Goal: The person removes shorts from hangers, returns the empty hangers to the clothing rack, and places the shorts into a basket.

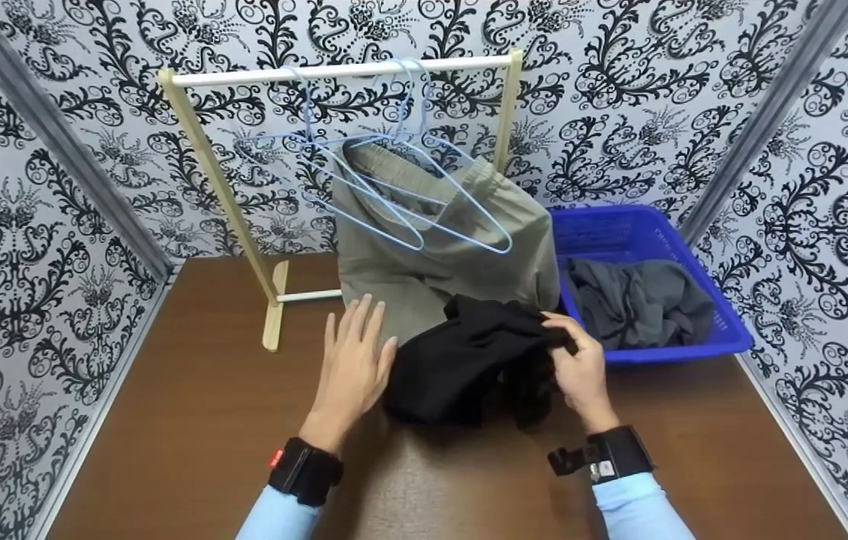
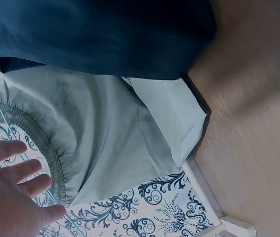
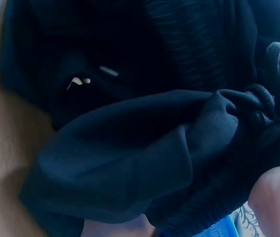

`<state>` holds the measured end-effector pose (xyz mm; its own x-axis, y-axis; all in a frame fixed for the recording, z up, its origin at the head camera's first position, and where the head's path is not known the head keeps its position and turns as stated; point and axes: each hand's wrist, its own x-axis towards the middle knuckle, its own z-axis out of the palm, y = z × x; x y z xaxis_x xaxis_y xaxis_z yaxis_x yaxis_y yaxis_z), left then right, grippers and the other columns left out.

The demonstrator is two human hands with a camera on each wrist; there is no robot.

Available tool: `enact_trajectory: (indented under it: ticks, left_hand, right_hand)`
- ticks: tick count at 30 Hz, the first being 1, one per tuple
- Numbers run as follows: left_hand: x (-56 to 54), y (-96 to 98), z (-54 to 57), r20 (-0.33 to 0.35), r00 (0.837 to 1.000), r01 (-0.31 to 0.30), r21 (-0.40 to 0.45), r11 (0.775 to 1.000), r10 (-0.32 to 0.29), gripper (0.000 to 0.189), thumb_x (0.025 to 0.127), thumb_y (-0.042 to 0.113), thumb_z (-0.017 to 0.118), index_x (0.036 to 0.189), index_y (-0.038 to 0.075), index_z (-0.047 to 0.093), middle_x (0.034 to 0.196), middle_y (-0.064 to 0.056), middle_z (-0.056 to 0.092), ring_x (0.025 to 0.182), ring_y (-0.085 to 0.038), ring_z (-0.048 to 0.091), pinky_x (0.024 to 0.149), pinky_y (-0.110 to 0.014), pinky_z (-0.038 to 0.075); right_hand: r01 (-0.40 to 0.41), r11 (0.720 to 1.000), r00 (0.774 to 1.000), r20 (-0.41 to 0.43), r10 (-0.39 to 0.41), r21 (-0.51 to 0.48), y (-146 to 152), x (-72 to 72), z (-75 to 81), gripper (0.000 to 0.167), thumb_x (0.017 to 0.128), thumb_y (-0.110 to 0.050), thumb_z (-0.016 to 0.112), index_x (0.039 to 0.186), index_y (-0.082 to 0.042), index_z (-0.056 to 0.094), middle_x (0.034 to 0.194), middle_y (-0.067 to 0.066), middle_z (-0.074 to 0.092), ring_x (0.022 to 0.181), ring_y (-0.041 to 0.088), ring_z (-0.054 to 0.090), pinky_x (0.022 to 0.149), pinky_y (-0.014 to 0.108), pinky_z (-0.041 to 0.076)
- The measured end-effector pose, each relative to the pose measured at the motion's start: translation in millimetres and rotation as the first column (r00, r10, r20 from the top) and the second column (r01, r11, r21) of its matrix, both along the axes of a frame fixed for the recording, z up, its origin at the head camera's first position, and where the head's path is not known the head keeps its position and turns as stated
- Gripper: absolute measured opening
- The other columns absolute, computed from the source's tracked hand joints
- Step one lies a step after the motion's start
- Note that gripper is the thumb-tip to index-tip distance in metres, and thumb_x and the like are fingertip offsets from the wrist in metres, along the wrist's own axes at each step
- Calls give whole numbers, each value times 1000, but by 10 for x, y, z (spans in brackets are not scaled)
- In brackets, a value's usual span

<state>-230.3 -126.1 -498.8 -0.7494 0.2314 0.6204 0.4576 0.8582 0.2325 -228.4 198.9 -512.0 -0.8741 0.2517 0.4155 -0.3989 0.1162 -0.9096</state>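
Observation:
My right hand (image 1: 581,371) pinches the edge of a bunched pair of black drawstring pants (image 1: 461,360) above the table. The elastic waistband (image 3: 194,49) and knotted drawstring (image 3: 278,89) show in the right wrist view, with the thumb (image 3: 278,197) beside the waistband. My left hand (image 1: 353,367) is held out with straight fingers, left of the black pants and holding nothing. Behind them, khaki elastic-waist pants (image 1: 454,255) hang at the rack among blue hangers (image 1: 469,196), their lower part partly hidden by the black pants.
A small rack with a white rod (image 1: 349,70) and wooden posts (image 1: 218,180) stands at the back of the brown table (image 1: 191,420). To its right, a blue basket (image 1: 732,337) contains a dark grey garment (image 1: 642,304). Patterned walls enclose the table.

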Motion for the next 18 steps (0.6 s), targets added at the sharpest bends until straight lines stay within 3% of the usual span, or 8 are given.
enact_trajectory:
  ticks: [4,9,12,18]
  left_hand:
    - [4,5,2,1,1000,5,1,1000,-5,52,105,30,55,147,0,54,154,-23,48,145,-41,42,119,-66,24]
    - [11,41,-12,-2,1000,11,6,1000,-11,52,104,30,57,146,0,55,154,-22,49,144,-41,43,119,-65,25]
    - [15,81,-27,-1,1000,17,6,1000,-17,51,104,30,57,146,0,55,154,-22,49,143,-41,45,119,-65,26]
    - [28,182,-53,-5,999,32,-12,999,-32,51,104,30,57,146,1,55,153,-22,50,142,-41,46,118,-65,27]
  right_hand:
    - [35,996,998,59,-30,-87,49,6,39,28,87,24,52,107,14,68,127,24,68,115,10,65,97,20,51]
    - [76,985,990,127,-57,-156,131,31,96,26,91,20,54,112,14,67,121,7,72,111,12,66,92,21,54]
    - [105,980,983,166,-76,-171,181,48,137,28,92,18,55,114,9,69,115,-4,71,106,13,66,86,21,55]
    - [127,951,978,196,-72,-281,258,76,244,34,91,18,55,111,-2,73,113,-6,69,102,12,66,83,22,56]
